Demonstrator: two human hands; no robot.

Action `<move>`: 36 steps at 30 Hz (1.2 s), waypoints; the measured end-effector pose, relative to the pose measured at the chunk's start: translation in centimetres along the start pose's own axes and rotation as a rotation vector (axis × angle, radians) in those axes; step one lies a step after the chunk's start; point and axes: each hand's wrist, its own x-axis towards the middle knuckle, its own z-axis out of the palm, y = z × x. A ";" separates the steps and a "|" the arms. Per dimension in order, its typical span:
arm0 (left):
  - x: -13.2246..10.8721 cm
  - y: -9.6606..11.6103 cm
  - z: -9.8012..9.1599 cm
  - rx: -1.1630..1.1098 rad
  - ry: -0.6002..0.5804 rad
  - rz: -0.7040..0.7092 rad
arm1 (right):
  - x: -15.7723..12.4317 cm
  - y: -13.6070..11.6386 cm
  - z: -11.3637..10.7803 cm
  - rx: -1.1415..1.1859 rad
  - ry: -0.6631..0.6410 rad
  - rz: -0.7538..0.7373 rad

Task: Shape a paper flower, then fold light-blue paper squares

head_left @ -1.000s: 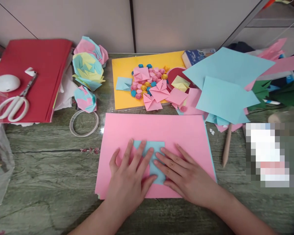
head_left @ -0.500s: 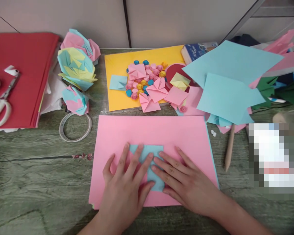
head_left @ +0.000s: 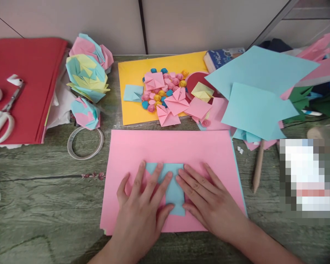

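A folded light-blue paper (head_left: 175, 192) lies flat on a stack of pink paper sheets (head_left: 170, 145). My left hand (head_left: 141, 209) rests over its left part, fingers spread, hiding much of that side. The left fingertips press on the paper's upper half, and the thumb lies near its lower edge. My right hand (head_left: 210, 200) lies with fingers stretched out, its fingertips touching the paper's right edge. Neither hand grips anything.
Behind the stack, a yellow sheet (head_left: 132, 113) bears paper rolls and folded pieces. Paper flowers (head_left: 86, 75) and a tape ring (head_left: 85, 143) lie left. White scissors (head_left: 1, 123) sit on red paper (head_left: 27, 91). Light-blue sheets (head_left: 258, 106) and a wooden stick (head_left: 257, 170) lie right.
My right hand has slid a little to the right, from over the blue paper to its right edge. My left hand stays in place on the paper.
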 end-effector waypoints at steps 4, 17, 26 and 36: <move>0.0 0.0 0.1 0.005 0.002 0.012 | 0.1 -0.4 0.1 0.014 0.028 0.074; 0.1 0.1 0.0 0.035 -0.022 0.040 | 0.2 -0.5 0.0 0.005 0.024 0.137; 0.2 0.1 0.0 0.042 -0.028 0.048 | 0.3 -0.5 0.2 -0.002 0.031 0.128; 0.3 0.1 0.1 0.059 -0.039 0.047 | 0.3 -0.4 0.2 0.003 0.040 0.120</move>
